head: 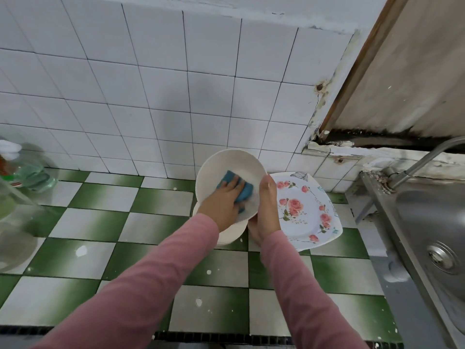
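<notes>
A white round plate (226,163) is held tilted up above the counter. My right hand (267,207) grips its right rim, thumb on the front edge. My left hand (222,201) presses a blue sponge (245,191) flat against the plate's face. Below it lies a stack of white plates (232,233), mostly hidden by my hands.
A flower-patterned plate (308,210) lies to the right on the green and white tiled counter (156,222). A steel sink (432,235) with a tap (422,162) is at the far right. A green soap bottle (27,172) and clear containers stand at the left. White tiled wall behind.
</notes>
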`<state>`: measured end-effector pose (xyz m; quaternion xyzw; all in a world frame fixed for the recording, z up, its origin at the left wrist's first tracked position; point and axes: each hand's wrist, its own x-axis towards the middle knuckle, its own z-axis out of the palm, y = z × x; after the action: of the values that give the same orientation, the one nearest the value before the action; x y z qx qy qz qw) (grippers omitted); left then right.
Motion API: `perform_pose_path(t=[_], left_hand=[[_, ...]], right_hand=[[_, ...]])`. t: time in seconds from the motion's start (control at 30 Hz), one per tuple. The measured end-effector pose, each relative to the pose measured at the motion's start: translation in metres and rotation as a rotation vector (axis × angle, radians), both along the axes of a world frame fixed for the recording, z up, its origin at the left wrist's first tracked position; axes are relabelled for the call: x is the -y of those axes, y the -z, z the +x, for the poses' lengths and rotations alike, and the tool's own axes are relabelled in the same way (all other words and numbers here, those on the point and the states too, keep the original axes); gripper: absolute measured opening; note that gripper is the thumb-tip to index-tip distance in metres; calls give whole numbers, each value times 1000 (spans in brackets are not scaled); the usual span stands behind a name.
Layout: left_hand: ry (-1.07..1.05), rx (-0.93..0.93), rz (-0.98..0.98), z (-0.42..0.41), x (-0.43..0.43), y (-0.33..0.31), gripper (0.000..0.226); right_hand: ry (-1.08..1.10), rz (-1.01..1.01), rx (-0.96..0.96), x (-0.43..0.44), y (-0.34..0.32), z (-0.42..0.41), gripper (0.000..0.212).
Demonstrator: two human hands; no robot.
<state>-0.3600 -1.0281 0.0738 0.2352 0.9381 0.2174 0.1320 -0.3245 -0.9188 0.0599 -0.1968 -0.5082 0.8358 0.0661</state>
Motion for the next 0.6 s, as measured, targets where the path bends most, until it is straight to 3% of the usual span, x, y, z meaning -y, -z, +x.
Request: perform_pose_path(t=[0.1,0.23,0.33,0.4,0.5,0.6], left_hand=[[136,151,-142,9,-7,-7,57],[139,312,-85,14,-7,-29,38],[128,173,-402,10,-8,-31,32],[87,67,-562,3,-8,-17,50],[-3,-3,-492,-6,-2,-3,83],[72,-21,-178,-11,1,6,73]], right_hand=[[66,-56,12,-7,4,4,70],[80,-86,27,-15,7,7,55],[25,-26,-18,-17,3,8,62],[-6,0,-36,-13,-1,9,71],[-34,25,-47,-6,-6,11,72],[-49,85,-40,-3,-6,11,64]])
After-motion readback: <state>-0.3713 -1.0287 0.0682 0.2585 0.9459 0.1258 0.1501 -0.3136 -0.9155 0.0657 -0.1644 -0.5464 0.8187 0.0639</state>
